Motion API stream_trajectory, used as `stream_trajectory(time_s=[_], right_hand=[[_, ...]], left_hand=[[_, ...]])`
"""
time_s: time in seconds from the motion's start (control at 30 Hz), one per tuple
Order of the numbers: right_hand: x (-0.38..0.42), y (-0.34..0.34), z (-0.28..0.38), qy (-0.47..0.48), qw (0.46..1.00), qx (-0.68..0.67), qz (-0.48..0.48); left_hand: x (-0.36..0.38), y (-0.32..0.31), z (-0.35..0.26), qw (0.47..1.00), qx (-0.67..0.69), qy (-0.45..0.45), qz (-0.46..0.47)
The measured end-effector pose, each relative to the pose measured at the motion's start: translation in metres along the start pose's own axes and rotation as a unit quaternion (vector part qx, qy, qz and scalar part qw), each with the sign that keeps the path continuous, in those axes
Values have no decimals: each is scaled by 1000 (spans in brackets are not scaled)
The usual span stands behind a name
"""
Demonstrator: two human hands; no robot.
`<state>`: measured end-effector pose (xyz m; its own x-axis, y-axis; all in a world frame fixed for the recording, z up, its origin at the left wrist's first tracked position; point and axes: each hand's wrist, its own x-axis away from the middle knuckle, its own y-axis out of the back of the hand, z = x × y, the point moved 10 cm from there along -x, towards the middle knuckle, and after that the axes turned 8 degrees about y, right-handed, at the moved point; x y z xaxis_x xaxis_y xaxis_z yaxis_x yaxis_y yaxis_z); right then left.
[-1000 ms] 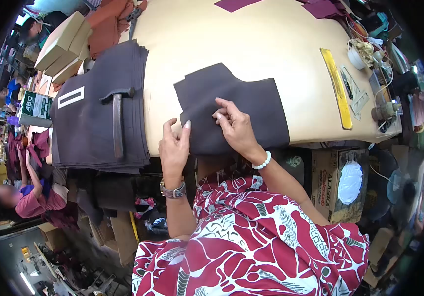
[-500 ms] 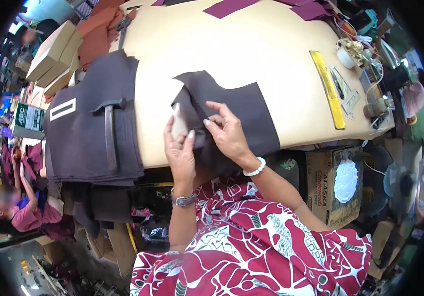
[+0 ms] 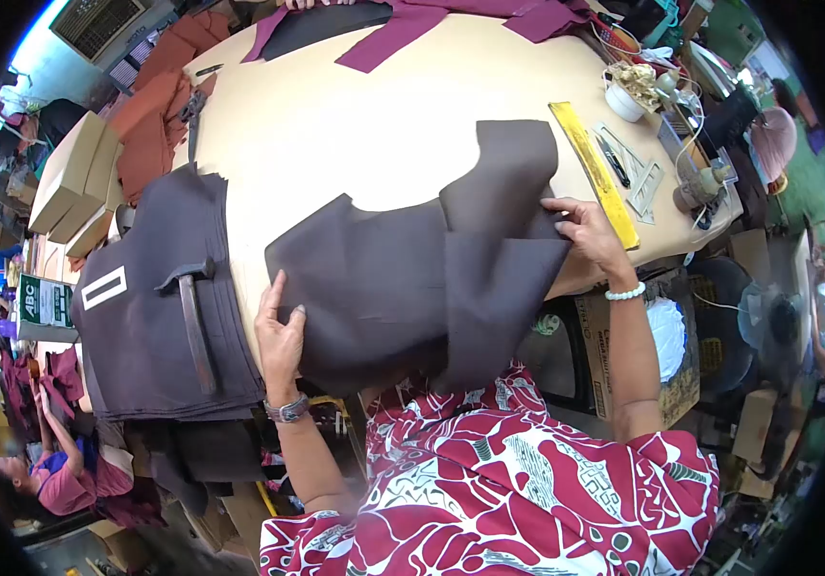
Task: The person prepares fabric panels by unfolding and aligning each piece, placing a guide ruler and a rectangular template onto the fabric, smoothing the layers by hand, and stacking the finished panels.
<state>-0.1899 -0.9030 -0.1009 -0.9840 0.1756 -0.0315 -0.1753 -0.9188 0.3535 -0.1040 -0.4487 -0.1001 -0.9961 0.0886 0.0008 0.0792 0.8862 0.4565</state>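
A dark brown fabric piece (image 3: 398, 274) spreads across the table's near edge, with its right part folded over and lifted. My right hand (image 3: 590, 230) pinches its right edge between thumb and fingers. At the left edge of the same piece, my left hand (image 3: 281, 336) rests with thumb and forefinger spread on the cloth. Left of it lies a thick stack of dark fabric pieces (image 3: 158, 331). On that stack are a hammer (image 3: 196, 326) and a small cream rectangular frame (image 3: 105, 288).
A yellow ruler (image 3: 593, 178) and clear set squares (image 3: 645, 187) lie on the cream table (image 3: 335, 134) at right. Shears (image 3: 193, 120) and rust-coloured fabric (image 3: 148, 125) are at far left. Another person's hands (image 3: 307, 3) touch maroon fabric (image 3: 393, 38) at the far edge.
My hands have moved apart, the right one far to the right. The bunched fabric piece is now spread wider, its right part drawn up and over. The view has shifted somewhat.
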Motion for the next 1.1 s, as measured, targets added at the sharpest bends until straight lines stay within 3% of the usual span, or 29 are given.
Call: stream_trajectory(time_s=[0.1,0.13,0.27,0.37,0.4,0.5,0.57,0.63,0.73,0.87,0.9,0.97,1.0,1.1], right_hand=[[-4,29,10,48,988,149,-6],[-4,35,3,-40,988,147,4],[-14,43,12,40,970,240,-14],[-14,38,20,108,902,415,-53],[-13,33,24,66,864,497,-50],[7,5,63,155,741,633,-162],[2,-13,36,157,819,539,-118],[-11,-29,22,128,848,507,-85],[-32,-26,14,99,869,478,-77],[-62,-17,5,59,869,486,-78],[-66,-18,5,63,868,486,-83],[-71,-15,5,67,866,488,-91],[-74,-13,3,73,872,474,-97],[-65,32,12,80,816,519,-241]], left_hand=[[-12,13,-12,996,-78,-22,-24],[-17,16,-12,996,-83,-22,-39],[-27,15,-22,970,-221,-69,-72],[-28,4,-29,949,-303,-47,-71],[-26,-1,-33,938,-339,-25,-66],[-12,-20,-60,892,-422,-101,-131],[-10,-48,-55,876,-448,-142,-108],[-13,-69,-27,901,-429,-57,4],[-13,-69,-25,890,-454,-46,7],[-27,-63,-46,885,-464,-39,13],[-35,-60,-46,894,-439,-86,-24],[-55,-63,-32,908,-412,-77,-1],[-55,-64,-47,908,-392,-142,-42],[-57,-64,-50,882,-454,-120,-42]])
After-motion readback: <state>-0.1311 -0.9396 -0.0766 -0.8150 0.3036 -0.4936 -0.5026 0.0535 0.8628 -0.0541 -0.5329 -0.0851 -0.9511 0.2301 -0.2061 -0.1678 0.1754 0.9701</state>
